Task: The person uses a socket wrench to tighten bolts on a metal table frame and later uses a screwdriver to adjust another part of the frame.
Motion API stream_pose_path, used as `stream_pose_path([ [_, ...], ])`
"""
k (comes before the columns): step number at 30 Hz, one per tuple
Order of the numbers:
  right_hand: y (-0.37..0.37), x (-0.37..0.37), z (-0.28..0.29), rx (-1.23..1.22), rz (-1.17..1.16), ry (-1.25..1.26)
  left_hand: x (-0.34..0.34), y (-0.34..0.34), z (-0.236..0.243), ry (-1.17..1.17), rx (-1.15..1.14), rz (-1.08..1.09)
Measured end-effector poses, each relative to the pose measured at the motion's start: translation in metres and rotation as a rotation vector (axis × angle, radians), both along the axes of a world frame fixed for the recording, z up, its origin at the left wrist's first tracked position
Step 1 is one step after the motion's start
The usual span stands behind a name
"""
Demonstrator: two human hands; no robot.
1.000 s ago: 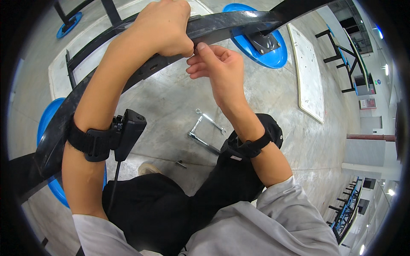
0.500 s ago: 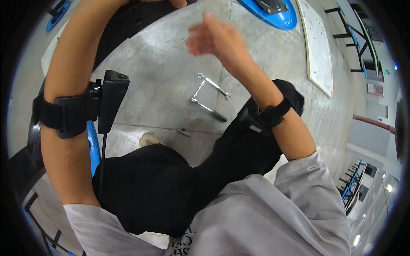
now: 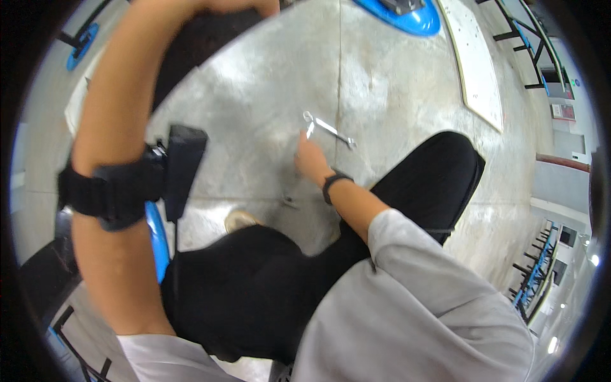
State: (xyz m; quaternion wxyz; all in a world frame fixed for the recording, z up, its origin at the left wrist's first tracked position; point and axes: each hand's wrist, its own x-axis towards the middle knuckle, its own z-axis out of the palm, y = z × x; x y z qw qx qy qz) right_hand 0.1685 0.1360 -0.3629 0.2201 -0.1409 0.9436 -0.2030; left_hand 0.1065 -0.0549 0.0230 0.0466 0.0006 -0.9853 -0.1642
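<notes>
My right hand [image 3: 312, 159] reaches down to the floor, right over the metal tools. Its back hides most of the ratchet-like tool with the dark grip, and the fingers are largely out of sight. A short bright metal piece [image 3: 310, 131] shows just past the fingertips. Beside it lies a combination wrench [image 3: 330, 130], ring end nearest the hand. My left hand [image 3: 245, 5] is at the top edge, cut off by the frame, against a large dark rounded object [image 3: 197, 54] that looks like a tyre. What its fingers do is hidden.
A small metal cylinder [image 3: 289, 202] lies on the floor near my shoe [image 3: 242, 221]. A blue round base [image 3: 407, 19] stands at the far right, next to a white board [image 3: 471, 63]. Black-framed racks [image 3: 531, 51] line the right. My knee [image 3: 439, 172] juts out beside my right arm.
My right hand has dropped from mid-air to the tools on the floor and now covers the ratchet-like tool. The left hand stays at the top edge. The whole view has shifted slightly.
</notes>
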Motion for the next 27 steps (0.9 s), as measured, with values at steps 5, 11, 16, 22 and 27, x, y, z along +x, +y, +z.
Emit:
stream_pose_path([
  [5,-0.001,-0.018,0.032,-0.371,-0.45,0.013,-0.018,-0.015,-0.041,0.241,-0.154,-0.04],
  [11,0.011,-0.026,0.208,-1.277,-0.568,-0.074,-0.021,-0.015,-0.025,0.054,-0.192,-0.034],
  [16,0.016,-0.036,0.28,-1.729,-0.567,-0.558,-0.022,-0.007,-0.019,0.058,-0.191,-0.037],
  [22,-0.011,-0.048,0.285,-1.875,-0.619,-0.933,-0.02,-0.008,-0.015,0.025,-0.177,-0.013],
  [27,-0.023,-0.049,0.285,-1.973,-0.682,-1.076,-0.015,-0.006,-0.013,0.035,-0.171,-0.015],
])
